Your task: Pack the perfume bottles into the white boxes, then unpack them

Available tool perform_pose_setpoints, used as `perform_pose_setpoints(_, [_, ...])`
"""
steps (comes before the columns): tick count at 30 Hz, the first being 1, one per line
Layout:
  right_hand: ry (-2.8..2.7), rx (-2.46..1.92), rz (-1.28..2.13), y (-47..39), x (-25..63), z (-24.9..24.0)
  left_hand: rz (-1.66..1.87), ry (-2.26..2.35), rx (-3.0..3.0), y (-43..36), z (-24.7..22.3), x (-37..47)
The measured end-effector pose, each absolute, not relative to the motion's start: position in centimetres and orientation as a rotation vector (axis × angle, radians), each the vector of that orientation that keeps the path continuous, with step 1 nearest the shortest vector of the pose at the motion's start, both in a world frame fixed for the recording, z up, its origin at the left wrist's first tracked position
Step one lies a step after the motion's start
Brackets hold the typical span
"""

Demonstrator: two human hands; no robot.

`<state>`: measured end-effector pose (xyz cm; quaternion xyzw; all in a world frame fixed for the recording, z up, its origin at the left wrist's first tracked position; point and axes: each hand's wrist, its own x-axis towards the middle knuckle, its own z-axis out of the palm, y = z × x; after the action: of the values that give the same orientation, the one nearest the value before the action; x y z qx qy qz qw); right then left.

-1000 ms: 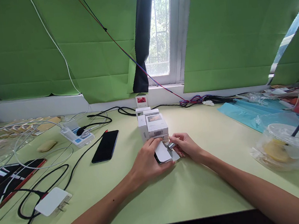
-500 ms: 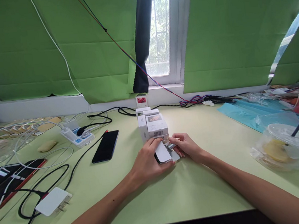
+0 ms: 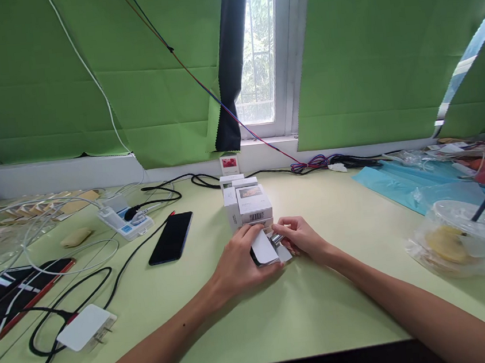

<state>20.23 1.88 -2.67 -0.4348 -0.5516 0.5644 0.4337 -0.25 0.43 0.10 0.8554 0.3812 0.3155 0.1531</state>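
The person's left hand (image 3: 235,257) was gripping a small white box (image 3: 263,247) from the near side and across its far edge, holding it down on the surface (image 3: 346,303). The right hand (image 3: 303,237) was closed in a pinch on a silvery metal piece (image 3: 277,239), which lay between the two hands at the box's open right end, beside a loose flap (image 3: 285,253). Hardly anything had changed over the last second: both hands kept their places, and the box stayed put. That suggested careful fingerwork at the box's mouth, seemingly unfinished, with the left hand as the steady support. Whether the piece was going in or coming out could not be told. Just beyond the hands stood more white boxes (image 3: 254,203); a dark phone (image 3: 171,238) lay left of the left hand.
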Motion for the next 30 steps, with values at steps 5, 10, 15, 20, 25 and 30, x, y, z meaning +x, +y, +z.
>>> perform_pose_setpoints(5, [-1.345, -1.078, 1.432, 1.8, 20.2, -2.5, 0.903, 1.09, 2.449, 0.4, 0.2, -0.2])
perform_pose_setpoints(10, [-1.31, -1.046, 1.509, 1.9, 20.5, -1.9, 0.922, 1.104, 2.436, 0.3, 0.2, -0.2])
perform_pose_setpoints(15, [-1.291, -0.969, 1.604, 2.2, 21.0, -1.7, 0.927, 1.116, 2.418, 0.3, 0.3, -0.2])
perform_pose_setpoints(20, [-1.286, -0.94, 1.638, 2.2, 21.2, -1.7, 0.943, 1.126, 2.408, 0.2, 0.4, -0.1])
perform_pose_setpoints(25, [-1.31, -0.949, 1.635, 1.9, 21.1, -1.4, 0.928, 1.145, 2.401, 0.2, 0.4, -0.1])
perform_pose_setpoints(30, [-1.297, -0.964, 1.639, 1.9, 20.9, -1.4, 0.93, 1.138, 2.401, 0.2, 0.3, -0.2])
